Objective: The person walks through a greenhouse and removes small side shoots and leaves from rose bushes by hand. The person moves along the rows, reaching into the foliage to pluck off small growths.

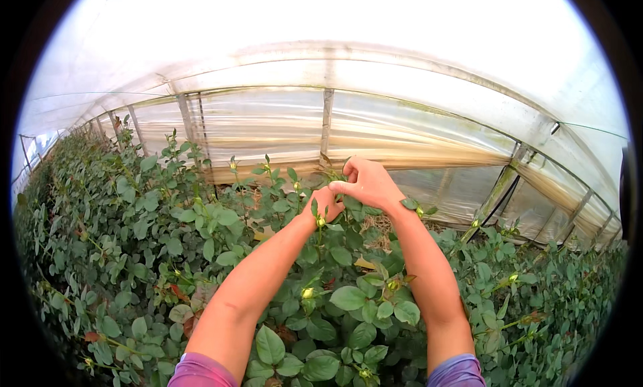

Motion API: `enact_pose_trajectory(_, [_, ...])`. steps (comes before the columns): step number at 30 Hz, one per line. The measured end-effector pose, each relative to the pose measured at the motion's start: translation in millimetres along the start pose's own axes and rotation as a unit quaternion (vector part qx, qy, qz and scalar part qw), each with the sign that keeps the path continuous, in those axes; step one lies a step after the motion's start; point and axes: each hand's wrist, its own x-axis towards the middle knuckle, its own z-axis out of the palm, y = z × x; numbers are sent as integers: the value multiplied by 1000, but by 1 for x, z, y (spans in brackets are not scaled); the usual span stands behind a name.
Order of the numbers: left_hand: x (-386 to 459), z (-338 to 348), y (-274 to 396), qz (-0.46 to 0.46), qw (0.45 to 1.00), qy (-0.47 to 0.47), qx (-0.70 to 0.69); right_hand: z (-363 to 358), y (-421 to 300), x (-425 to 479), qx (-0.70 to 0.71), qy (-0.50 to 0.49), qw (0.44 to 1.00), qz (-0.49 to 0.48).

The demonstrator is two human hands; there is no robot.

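Both bare arms reach forward over rose bushes [321, 367]. My left hand [324, 204] is among the upper stems, its fingers partly hidden by leaves and by the other hand. Just above and to its right, my right hand [369, 182] is bent, thumb and fingers drawn together at a leafy rose shoot [329, 174]. Whether either hand grips the stem cannot be made out. A yellow-green rosebud [320, 221] stands in front of my left wrist. Beside my right wrist is another bud [420, 211]. Lower down, a pale yellow bud [307, 292] shows between my forearms.
Dense rose foliage [100, 236] spreads on the left and more bushes [552, 286] on the right. Beyond the plants runs a plastic sheet wall [261, 131] with a wooden post [327, 126]. A slanted post [495, 193] stands farther right. Translucent plastic roofing arches overhead.
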Motion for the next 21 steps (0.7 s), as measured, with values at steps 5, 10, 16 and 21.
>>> enact_pose_trajectory(5, [-11,12,13,22,997,18,-78,4,33,1,-17,-82,996,32])
enact_pose_trajectory(10, [-21,8,-25,38,993,-1,-110,10,49,-5,314,-208,919,114])
enact_pose_trajectory(16, [-31,1,2,-46,995,-29,-87,32,65,-16,188,-121,975,9])
enact_pose_trajectory(21, [-38,-1,0,-81,990,-7,-113,46,52,-34,171,-55,983,47])
